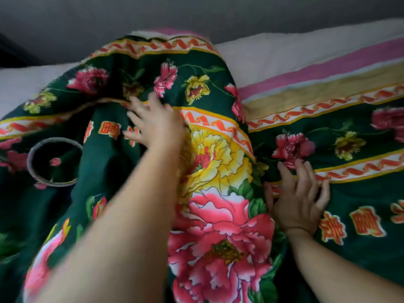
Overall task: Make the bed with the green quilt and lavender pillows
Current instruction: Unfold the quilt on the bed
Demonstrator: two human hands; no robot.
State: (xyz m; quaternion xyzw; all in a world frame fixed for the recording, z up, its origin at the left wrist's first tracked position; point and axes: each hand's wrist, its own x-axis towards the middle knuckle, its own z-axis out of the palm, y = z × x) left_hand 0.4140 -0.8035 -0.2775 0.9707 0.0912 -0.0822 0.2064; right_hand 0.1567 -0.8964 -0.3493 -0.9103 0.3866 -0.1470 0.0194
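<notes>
A dark green quilt (pixel 109 171) printed with big pink and yellow flowers fills most of the view, bunched into a high fold at the centre. My left hand (pixel 153 123) reaches forward with fingers spread and lies flat on the raised fold. My right hand (pixel 299 197) rests lower right, fingers spread, pressing on the quilt near its red-and-white zigzag border. No lavender pillow is plainly visible.
A white sheet or mattress (pixel 284 51) shows beyond the quilt at the back, left and right. The quilt's pink and tan striped edge (pixel 328 77) lies at the right. A grey wall (pixel 196 14) runs behind the bed.
</notes>
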